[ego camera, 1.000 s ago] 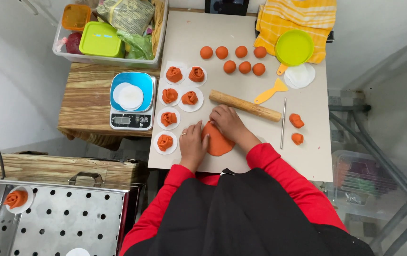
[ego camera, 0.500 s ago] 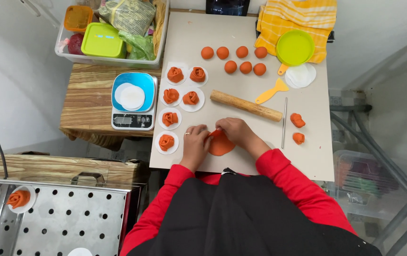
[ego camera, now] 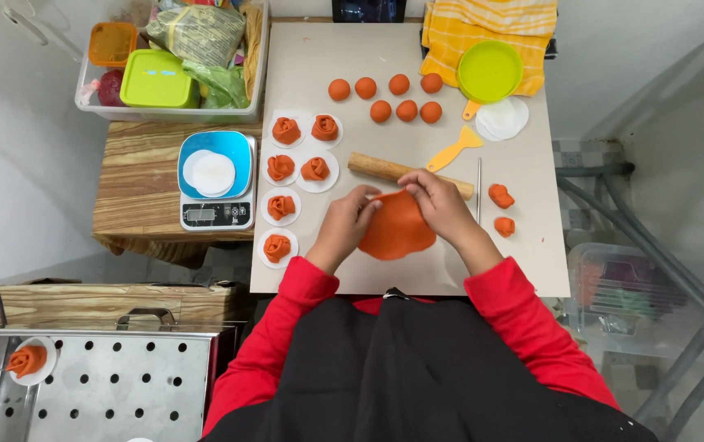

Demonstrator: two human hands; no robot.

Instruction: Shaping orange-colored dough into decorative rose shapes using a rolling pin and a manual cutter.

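A flat round sheet of orange dough (ego camera: 398, 230) lies on the pale work board (ego camera: 524, 254) in front of me. My left hand (ego camera: 348, 225) pinches its upper left edge and my right hand (ego camera: 438, 203) pinches its upper right edge, lifting the far rim. A wooden rolling pin (ego camera: 384, 169) lies just beyond my hands. Several shaped orange dough rosettes (ego camera: 280, 167) sit on white paper rounds to the left. Several orange dough balls (ego camera: 393, 96) rest further back.
A yellow scraper (ego camera: 454, 151), a thin metal rod (ego camera: 479, 190) and two small dough pieces (ego camera: 501, 196) lie at right. A green lid (ego camera: 489, 71) sits on a yellow cloth. A scale with a blue bowl (ego camera: 214, 164) stands left, a perforated steamer tray (ego camera: 114, 385) below.
The dough sheet has been opened out wider and flatter. Both hands moved from pressing on top of it to gripping its far edge.
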